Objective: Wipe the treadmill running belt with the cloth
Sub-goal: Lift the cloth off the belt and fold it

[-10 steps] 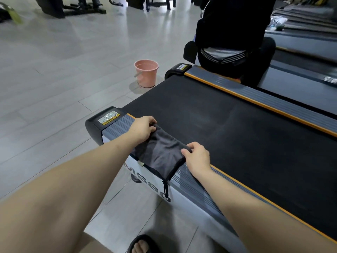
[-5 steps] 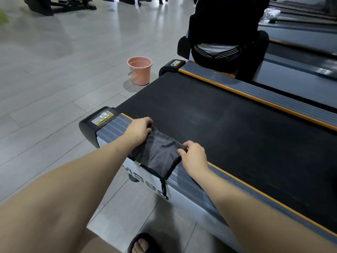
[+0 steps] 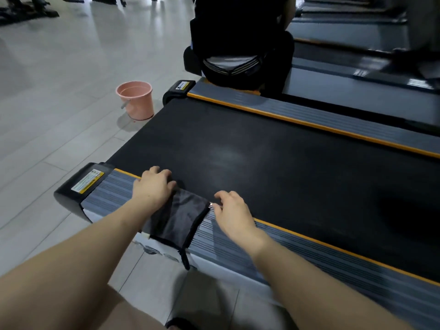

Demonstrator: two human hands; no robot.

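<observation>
Dark cloth [image 3: 177, 217] draped over grey side rail [image 3: 112, 191] beside running belt [image 3: 273, 167]; left hand [image 3: 153, 186] on it, right hand [image 3: 229, 210] at its edge (pink bucket [image 3: 135, 100] on floor).
</observation>
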